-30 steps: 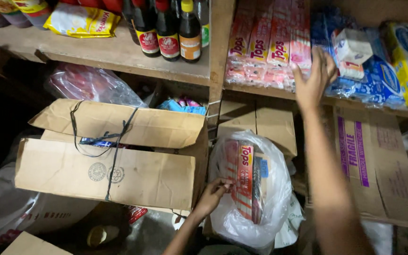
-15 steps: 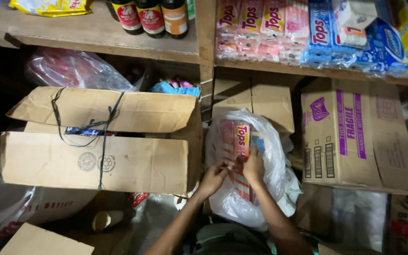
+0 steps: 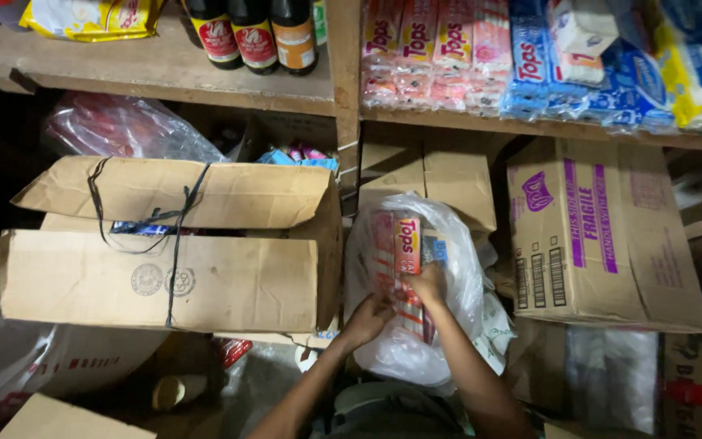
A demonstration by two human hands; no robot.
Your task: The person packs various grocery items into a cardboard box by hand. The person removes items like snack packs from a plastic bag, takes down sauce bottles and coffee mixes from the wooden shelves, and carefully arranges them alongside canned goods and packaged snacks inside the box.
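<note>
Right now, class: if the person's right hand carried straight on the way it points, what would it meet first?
The right hand points up the picture, gripping the red-and-pink packet in the clear plastic bag. Past those, probably the open cardboard box behind; depth is unclear.

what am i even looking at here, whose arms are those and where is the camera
The camera sits on a person's head and looks down, so the two bare arms at the bottom are that person's own. There is no machine. The left hand and right hand both reach into a clear plastic bag and grip a red and pink packet standing in it. Beside the bag sits an open cardboard box tied with black cord, and a printed carton on the other side. On the wooden shelf above stand dark bottles and stacked pink and blue packets.
</note>
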